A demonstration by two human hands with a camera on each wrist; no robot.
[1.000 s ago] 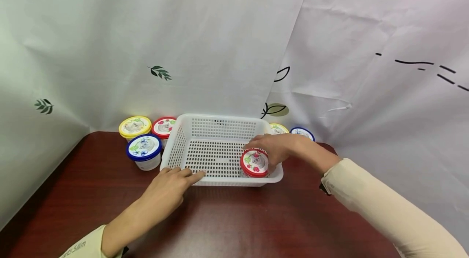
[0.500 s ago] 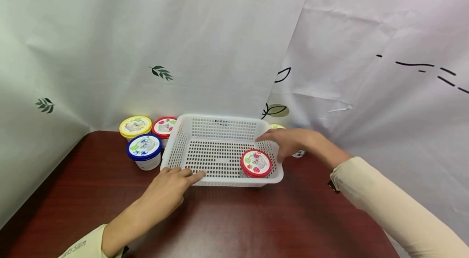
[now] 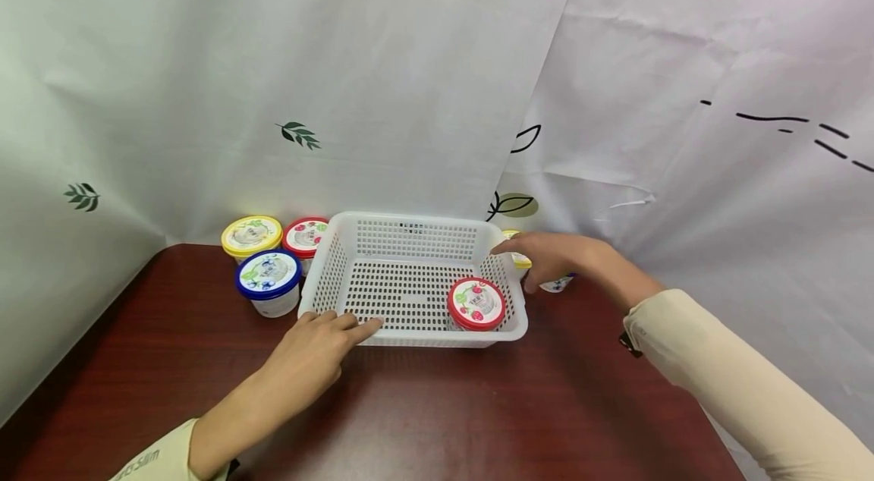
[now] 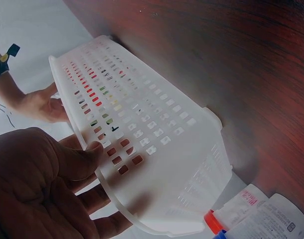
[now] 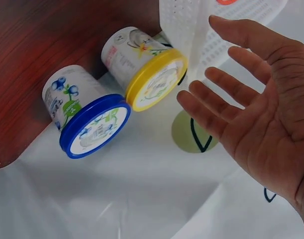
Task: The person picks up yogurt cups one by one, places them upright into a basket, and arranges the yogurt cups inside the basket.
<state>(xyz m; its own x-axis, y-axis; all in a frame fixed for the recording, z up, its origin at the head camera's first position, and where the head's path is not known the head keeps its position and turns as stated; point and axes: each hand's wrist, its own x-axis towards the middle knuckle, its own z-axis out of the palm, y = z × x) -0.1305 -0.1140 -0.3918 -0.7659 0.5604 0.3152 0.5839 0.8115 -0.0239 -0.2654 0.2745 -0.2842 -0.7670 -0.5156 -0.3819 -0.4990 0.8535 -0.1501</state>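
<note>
Two red-lidded tubs (image 3: 476,304); two yellow-lidded tubs (image 3: 251,236); two blue-lidded tubs (image 3: 269,276), six in all; one white basket (image 3: 396,291); one desk (image 3: 437,413); two pale sleeves (image 3: 724,382); two dark green leaf sprigs (image 3: 298,135) on the cloth (image 3: 410,71).

Pale leaf-printed sheeting (image 3: 410,86) hangs behind a glossy reddish-brown table (image 3: 437,405).

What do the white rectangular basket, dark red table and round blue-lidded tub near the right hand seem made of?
White basket: probably satin plastic, translucent perforated walls. Dark red table: perhaps wood or laminate, glossy with streaky grain. Blue-lidded tub: lid likely plastic, smooth-rimmed; printed body, plastic or coated paper.
</note>
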